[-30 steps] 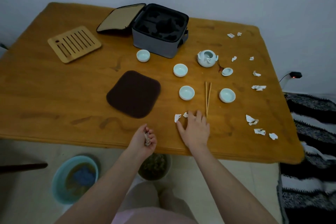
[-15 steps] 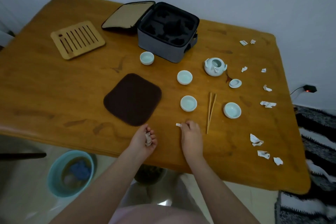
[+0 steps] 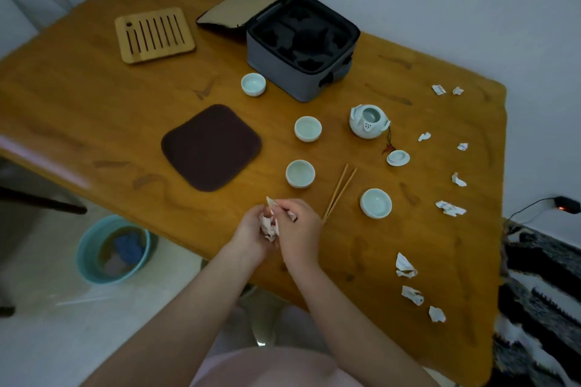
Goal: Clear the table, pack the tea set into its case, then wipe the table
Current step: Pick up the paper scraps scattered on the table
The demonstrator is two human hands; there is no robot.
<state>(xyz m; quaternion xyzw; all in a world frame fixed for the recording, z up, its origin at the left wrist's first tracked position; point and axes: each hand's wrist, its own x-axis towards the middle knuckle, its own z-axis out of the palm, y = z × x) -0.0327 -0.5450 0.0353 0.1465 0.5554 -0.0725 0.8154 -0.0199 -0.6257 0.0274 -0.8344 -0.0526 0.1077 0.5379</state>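
Clearing barely begun. Left hand [image 3: 250, 231] grips a wad of paper scraps [image 3: 269, 227]; right hand [image 3: 300, 229] pinches one more against it. Behind, the open case [image 3: 300, 50] stands empty; cups [image 3: 300, 173], teapot [image 3: 368, 121] and loose scraps [image 3: 405, 265] lie unpacked on the counter [image 3: 78, 104], rightward

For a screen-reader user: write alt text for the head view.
The left hand holds a wad of paper scraps over the table while the right hand pinches another piece. Beyond: four cups, a teapot, an open case and loose scraps.
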